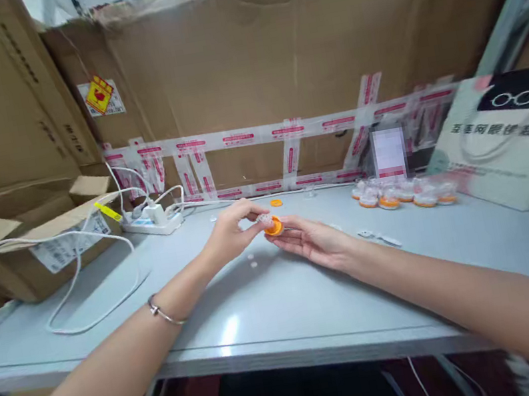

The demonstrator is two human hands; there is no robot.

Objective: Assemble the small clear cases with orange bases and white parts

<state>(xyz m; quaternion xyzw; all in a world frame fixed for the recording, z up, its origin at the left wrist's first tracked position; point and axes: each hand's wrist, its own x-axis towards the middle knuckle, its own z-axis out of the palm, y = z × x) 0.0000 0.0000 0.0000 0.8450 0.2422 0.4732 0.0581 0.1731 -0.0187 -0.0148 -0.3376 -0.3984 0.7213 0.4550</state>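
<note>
Near the centre of the frame, your left hand (230, 232) pinches a clear, dotted piece (264, 218) between thumb and fingers, at the rim of an orange cup (274, 227); your right hand (317, 243) grasps that cup in its fingertips, palm partly open. Margins: a carton (69, 258) and looped white cable (80, 332) at middle left; the tabletop (303, 306) running to its front edge at lower centre; clustered orange-and-clear pieces (389, 203), then a printed bag (495, 156), at middle right.
</note>
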